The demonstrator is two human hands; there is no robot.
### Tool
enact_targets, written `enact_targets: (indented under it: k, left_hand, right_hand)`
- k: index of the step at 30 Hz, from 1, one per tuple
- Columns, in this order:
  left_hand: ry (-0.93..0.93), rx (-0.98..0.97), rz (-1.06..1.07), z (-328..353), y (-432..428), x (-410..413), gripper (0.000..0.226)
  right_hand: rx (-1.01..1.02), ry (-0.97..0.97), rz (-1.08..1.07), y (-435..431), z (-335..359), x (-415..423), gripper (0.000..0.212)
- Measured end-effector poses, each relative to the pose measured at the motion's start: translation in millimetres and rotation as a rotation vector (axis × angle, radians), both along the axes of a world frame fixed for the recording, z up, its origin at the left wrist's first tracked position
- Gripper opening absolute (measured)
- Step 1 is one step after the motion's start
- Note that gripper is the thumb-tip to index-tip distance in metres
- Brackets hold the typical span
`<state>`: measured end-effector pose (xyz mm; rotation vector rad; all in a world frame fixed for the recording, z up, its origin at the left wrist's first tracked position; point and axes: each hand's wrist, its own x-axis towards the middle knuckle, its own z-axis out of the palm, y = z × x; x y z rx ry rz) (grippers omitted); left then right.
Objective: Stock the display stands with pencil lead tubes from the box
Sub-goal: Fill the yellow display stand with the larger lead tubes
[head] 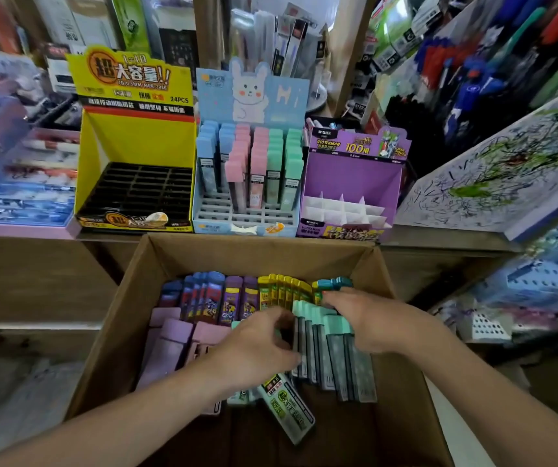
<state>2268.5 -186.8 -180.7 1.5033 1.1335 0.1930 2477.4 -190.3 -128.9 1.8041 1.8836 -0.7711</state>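
Note:
A cardboard box (126, 308) in front of me holds several pencil lead tubes: purple ones (237, 298), yellow ones (284, 288), pink ones (169, 345) and a row of green-capped tubes (335, 358). My left hand (257, 348) and my right hand (368, 318) press that green-capped row from either side. Behind the box stand three display stands: an empty yellow one (136, 146), a blue rabbit one (250, 96) partly filled with blue, pink and green tubes, and an empty purple one (351, 183).
The stands sit on a wooden shelf (439, 235). Pen racks (473, 79) fill the right side, and a scribbled test pad (507, 170) leans there. Packaged stationery (18, 170) lies to the left. A loose yellow-labelled tube (287, 406) lies low in the box.

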Motion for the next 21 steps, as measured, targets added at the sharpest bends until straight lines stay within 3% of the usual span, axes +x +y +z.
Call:
enact_targets:
  k: [6, 12, 17, 21]
  left_hand:
    - [0.016, -0.009, -0.004, 8.2, -8.6, 2.3, 0.049]
    - [0.003, -0.046, -0.026, 12.6, -14.5, 4.7, 0.043]
    - [0.033, -0.184, -0.149, 14.2, -22.5, 3.8, 0.046]
    - [-0.038, -0.359, -0.095, 14.0, -26.4, 3.3, 0.05]
  right_hand:
    - [0.011, 0.021, 0.042, -4.1, -1.2, -0.1, 0.058]
    - [-0.054, 0.005, 0.017, -9.1, -0.6, -2.4, 0.07]
    - [-0.079, 0.025, -0.017, -12.9, 0.9, -6.7, 0.1]
    - [-0.087, 0.01, 0.038, -13.0, 4.0, -5.4, 0.089]
